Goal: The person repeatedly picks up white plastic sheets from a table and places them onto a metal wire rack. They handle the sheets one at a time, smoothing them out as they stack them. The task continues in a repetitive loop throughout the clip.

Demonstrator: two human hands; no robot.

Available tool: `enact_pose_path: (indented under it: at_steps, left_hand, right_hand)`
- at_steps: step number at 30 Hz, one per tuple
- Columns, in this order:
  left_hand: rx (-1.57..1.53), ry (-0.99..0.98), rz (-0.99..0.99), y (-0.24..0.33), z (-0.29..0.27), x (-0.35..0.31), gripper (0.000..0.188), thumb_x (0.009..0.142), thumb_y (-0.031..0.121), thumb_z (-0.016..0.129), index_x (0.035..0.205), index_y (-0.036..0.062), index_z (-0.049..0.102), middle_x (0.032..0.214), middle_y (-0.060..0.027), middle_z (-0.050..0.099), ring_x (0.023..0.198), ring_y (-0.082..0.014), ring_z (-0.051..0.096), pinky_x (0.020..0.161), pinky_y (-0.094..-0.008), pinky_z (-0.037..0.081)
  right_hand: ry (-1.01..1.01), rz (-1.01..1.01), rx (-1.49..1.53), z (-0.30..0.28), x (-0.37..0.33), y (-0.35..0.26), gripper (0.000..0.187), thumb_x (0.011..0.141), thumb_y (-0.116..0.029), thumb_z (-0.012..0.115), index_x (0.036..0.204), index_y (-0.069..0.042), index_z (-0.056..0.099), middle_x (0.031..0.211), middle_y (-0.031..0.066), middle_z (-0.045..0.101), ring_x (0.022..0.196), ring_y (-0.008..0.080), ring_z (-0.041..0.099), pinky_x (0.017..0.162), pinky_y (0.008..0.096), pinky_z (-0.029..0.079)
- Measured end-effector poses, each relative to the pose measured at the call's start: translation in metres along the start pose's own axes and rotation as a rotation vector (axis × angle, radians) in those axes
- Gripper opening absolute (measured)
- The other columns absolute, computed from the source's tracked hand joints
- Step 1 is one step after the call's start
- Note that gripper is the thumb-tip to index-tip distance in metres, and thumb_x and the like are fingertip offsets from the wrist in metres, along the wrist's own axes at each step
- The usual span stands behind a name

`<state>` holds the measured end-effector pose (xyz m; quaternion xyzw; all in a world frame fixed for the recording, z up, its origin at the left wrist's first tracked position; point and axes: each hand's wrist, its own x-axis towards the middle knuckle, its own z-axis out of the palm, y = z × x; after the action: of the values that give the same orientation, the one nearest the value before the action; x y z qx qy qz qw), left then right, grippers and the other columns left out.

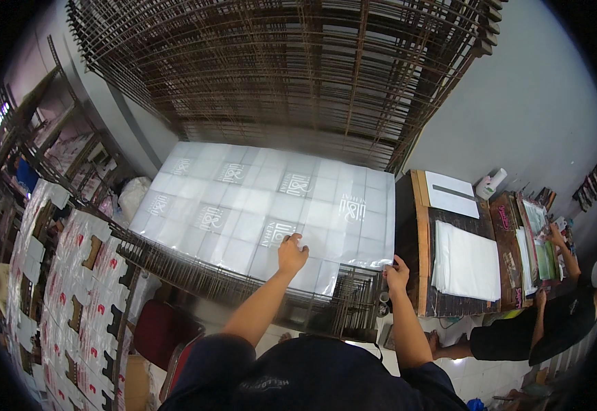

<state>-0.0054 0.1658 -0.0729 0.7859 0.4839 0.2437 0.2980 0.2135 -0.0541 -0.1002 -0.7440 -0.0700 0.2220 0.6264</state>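
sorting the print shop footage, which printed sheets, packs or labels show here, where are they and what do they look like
Large glossy sheet: on the wire rack under both hands, pale translucent, a grid of grey logo panels.
Die-cut carton sheets: stacked at left, white with red marks and notched cutouts.
White sheet stack: on the wooden table at right, plain rectangle.
Colourful prints: far right table edge, green and pink, near another person's hand.

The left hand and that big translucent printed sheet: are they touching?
Touching. The head view shows the left hand lying flat on the printed translucent sheet, fingers spread on its surface with no visible gap.
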Motion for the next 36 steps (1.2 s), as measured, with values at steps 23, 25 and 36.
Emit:
enact_pose_path:
  at_steps: [23, 25, 36]
  left_hand:
    - [0.319, 0.814, 0.917, 0.284, -0.241, 0.136, 0.051, 0.075, 0.031, 0.066, 0.122, 0.0180, 0.050, 0.122, -0.0093, 0.044, 0.113, -0.0288, 0.043, 0.089, -0.0405, 0.042]
    - [0.406, 0.956, 0.992, 0.323, -0.260, 0.143, 0.053, 0.076, 0.032, 0.065, 0.124, 0.0185, 0.048, 0.124, -0.0098, 0.042, 0.115, -0.0296, 0.041, 0.090, -0.0427, 0.041]
    - [0.449, 1.104, 1.113, 0.357, -0.263, 0.162, 0.037, 0.077, 0.039, 0.064, 0.103, 0.0131, 0.057, 0.100, -0.0067, 0.054, 0.098, -0.0241, 0.052, 0.085, -0.0396, 0.039]
  right_hand:
    - [0.373, -0.073, 0.112, -0.100, -0.006, 0.042, 0.026, 0.084, -0.023, 0.063, 0.102, -0.004, 0.058, 0.078, 0.0025, 0.054, 0.054, 0.0091, 0.048, 0.045, 0.0222, 0.040]
    - [0.474, -0.076, 0.113, -0.127, -0.005, 0.072, 0.023, 0.084, -0.022, 0.062, 0.099, -0.004, 0.058, 0.075, 0.0024, 0.054, 0.055, 0.0098, 0.049, 0.044, 0.0224, 0.040]
    - [0.725, 0.147, 0.168, -0.228, -0.052, 0.156, 0.017, 0.082, -0.022, 0.062, 0.089, -0.008, 0.057, 0.068, 0.0027, 0.055, 0.046, 0.0148, 0.053, 0.038, 0.0273, 0.038]
